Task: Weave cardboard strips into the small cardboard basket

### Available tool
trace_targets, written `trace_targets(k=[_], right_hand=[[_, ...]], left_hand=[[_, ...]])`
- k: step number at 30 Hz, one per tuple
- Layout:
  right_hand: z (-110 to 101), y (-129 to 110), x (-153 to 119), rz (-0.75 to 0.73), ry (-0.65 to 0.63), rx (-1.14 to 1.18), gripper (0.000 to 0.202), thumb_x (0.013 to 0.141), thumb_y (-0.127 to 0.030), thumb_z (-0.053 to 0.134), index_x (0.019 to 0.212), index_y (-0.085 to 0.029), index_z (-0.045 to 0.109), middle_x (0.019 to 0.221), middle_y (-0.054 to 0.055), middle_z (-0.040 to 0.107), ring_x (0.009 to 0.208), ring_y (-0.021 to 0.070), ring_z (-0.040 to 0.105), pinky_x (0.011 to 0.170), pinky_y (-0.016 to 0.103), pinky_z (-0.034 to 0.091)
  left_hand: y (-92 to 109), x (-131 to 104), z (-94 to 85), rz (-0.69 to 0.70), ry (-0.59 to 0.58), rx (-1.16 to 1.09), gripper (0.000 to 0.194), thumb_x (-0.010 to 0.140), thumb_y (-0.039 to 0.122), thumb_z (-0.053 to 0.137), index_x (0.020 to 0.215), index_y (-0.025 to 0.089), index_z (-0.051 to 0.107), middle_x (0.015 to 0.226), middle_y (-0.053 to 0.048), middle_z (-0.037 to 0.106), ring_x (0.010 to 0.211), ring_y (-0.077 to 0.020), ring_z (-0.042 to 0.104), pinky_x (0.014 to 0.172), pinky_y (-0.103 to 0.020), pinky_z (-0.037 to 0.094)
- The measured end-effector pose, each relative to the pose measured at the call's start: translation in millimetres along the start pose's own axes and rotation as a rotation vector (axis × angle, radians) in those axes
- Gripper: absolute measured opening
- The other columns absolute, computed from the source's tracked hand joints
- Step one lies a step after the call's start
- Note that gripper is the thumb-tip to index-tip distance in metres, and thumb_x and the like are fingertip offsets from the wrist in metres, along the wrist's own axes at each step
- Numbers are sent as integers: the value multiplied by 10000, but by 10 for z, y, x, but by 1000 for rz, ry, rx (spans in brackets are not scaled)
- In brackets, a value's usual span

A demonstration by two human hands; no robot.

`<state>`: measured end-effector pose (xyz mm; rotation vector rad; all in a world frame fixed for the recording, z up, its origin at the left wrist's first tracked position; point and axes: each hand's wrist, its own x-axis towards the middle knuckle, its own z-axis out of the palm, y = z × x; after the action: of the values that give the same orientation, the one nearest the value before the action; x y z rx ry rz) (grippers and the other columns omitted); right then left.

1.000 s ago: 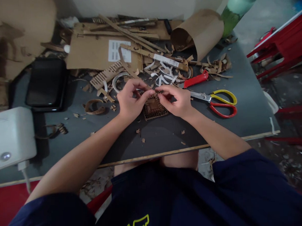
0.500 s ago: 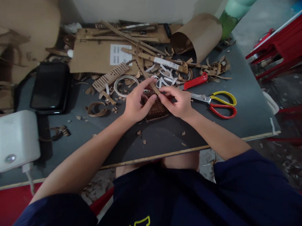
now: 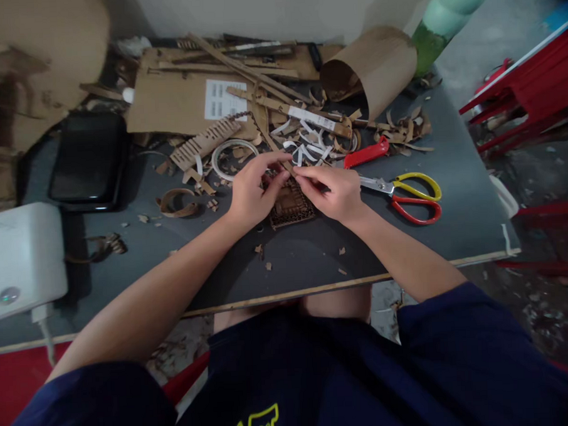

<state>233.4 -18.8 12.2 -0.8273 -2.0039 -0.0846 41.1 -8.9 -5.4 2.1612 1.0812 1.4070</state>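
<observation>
A narrow cardboard strip (image 3: 270,140) runs down from the scrap pile to between my two hands. My left hand (image 3: 257,188) pinches it near its lower end, thumb and forefinger around it. My right hand (image 3: 331,191) grips the tip of the same strip, its fingertips close to those of the left. Just below and partly behind my hands, a small square piece of corrugated cardboard work (image 3: 292,206) lies on the dark table; its upper part is hidden by my fingers.
Scissors (image 3: 398,192) and a red-handled cutter (image 3: 367,153) lie right of my hands. A tape roll (image 3: 234,159), cardboard scraps and a black case (image 3: 90,162) are left. Behind stand a cardboard tube (image 3: 386,70) and green bottle (image 3: 445,24). A white device (image 3: 25,259) sits far left.
My hands have shifted slightly along the strip, and more of the square cardboard piece shows below them. The whole view has moved a little.
</observation>
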Motion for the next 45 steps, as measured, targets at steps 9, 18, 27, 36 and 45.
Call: trace_targets(k=[9,18,27,36,45], right_hand=[[3,-16,7,5,10,-6,207,936,-238,603,927,-157,794,684,6,770,547,111,692,548,211,533],[12,-53,15,74,8,90,157,901,-198,613,860,-148,756,596,-19,693,493,88,619,515,204,481],[24,-39,5,130,33,205,137,900,-236,621,863,-171,736,625,-34,689,505,70,606,533,180,489],[7,-26,-2,146,-38,254,175,927,-257,566,846,-174,698,613,-32,667,516,70,602,546,175,472],[-48,-23,34,127,-102,286,155,901,-233,560,802,-172,663,561,-54,600,480,56,530,532,175,426]], left_hand=[[-39,0,24,-27,57,-98,267,932,248,649,1196,212,673,985,-13,761,818,-99,703,640,-164,528],[-32,4,13,-3,59,-77,209,935,283,677,1122,197,712,953,-15,774,813,-91,720,635,-137,523],[-48,-19,43,14,129,-179,166,872,207,745,1029,227,696,939,8,755,810,-84,716,651,-135,524],[-86,-33,47,79,149,-168,169,851,194,760,1005,225,697,928,-3,741,824,-114,715,701,-200,567],[-107,-58,54,100,90,-195,160,902,301,718,1050,253,681,985,-24,739,859,-137,711,733,-256,588]])
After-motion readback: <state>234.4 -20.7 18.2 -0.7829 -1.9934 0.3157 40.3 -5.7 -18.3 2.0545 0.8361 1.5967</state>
